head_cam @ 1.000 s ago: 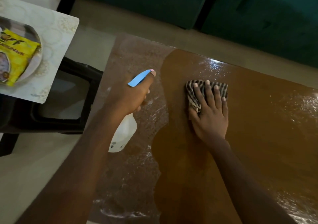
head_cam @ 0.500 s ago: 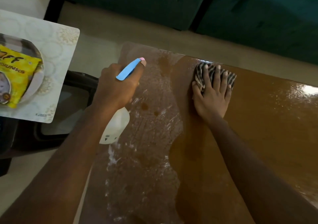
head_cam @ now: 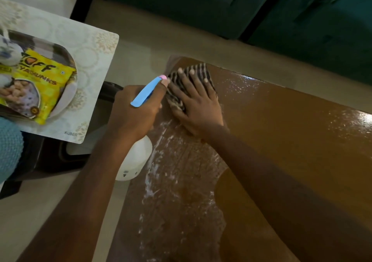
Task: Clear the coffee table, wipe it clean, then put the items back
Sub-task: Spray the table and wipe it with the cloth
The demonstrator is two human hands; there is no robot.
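Right hand (head_cam: pixel 198 108) flat on striped grey cloth (head_cam: pixel 188 80) at glossy brown coffee table (head_cam: pixel 291 140) far-left corner, left hand (head_cam: pixel 134 112) gripping white spray bottle (head_cam: pixel 134 161) with blue trigger, bottle neck hidden

I see both forearms bare to the frame's near edge — no sleeves, watch or bands. My left hand (head_cam: pixel 134 112) and right hand (head_cam: pixel 198 108) carry no rings or gloves — the fingernails look short and plain.

The brown surface (head_cam: pixel 281 140) is glossy and wet along its far edge and right side, with white foamy streaks down its left part. A striped cloth (head_cam: pixel 189 74) lies flat at the far left corner, pressed under my right hand (head_cam: pixel 198 104).
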